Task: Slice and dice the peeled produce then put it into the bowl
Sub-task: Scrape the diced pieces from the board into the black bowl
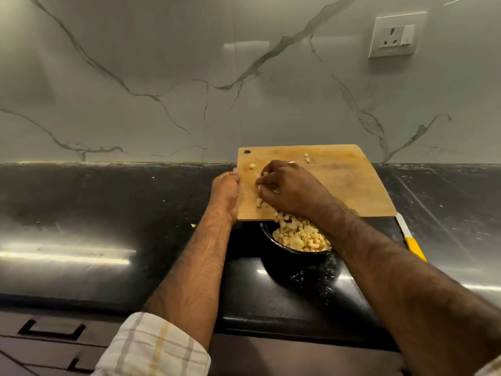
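A wooden cutting board (344, 183) is tilted, its near edge over a black bowl (287, 256) on the dark counter. My left hand (226, 194) grips the board's left edge. My right hand (287, 191) lies on the board with curled fingers against pale diced pieces (259, 202), which trail down over the board's edge. The bowl holds a heap of diced produce (301, 238). Two or three stray cubes (307, 158) sit near the board's far edge, and one (252, 166) near its hanging hole. My right forearm hides the bowl's right side.
A knife with a yellow handle (414, 246) lies on the counter right of the bowl, blade partly under the board. One small scrap (193, 225) lies on the counter left of the board. A marble backsplash with a wall socket (394, 35) rises behind. Drawer fronts (51, 332) run below the counter edge.
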Tool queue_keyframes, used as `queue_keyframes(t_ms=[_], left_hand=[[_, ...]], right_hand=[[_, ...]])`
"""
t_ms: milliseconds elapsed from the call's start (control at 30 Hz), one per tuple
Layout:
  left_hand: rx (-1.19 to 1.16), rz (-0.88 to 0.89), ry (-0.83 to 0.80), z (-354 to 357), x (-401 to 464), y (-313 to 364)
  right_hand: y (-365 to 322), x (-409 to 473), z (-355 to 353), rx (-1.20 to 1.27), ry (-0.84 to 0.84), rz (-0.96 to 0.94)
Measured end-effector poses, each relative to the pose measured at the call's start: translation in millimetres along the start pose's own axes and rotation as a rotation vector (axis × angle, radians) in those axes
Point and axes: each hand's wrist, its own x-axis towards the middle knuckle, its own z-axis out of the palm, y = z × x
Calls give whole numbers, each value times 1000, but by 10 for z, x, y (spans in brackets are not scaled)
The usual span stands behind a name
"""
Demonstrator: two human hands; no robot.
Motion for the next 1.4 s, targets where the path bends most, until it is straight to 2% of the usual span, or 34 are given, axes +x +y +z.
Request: queue_keyframes(t_ms=[200, 433, 500, 633, 767, 967, 1133, 1400], left_hand=[[3, 10, 12, 63, -84, 23], [5, 13, 18, 79, -12, 3], [4, 13, 11, 76, -6, -6], [-37, 13, -15, 71, 37, -22], [-67, 7, -33, 81, 90, -49], [-143, -20, -34, 51, 223, -114], [-148, -63, -17, 56, 179, -100], [-101, -29, -18, 120, 82, -48]], right_hand=[[19, -413, -71, 2, 29, 11], [34, -846, -195, -30, -16, 8], [38, -903, -246, 32, -8, 3], [85, -660, -299, 231, 135, 76], [160, -28, -197, 138, 127, 79], [48, 608, 17, -13, -18, 20], [-18, 290, -13, -114, -113, -89], [-271, -569, -151, -233, -132, -239]])
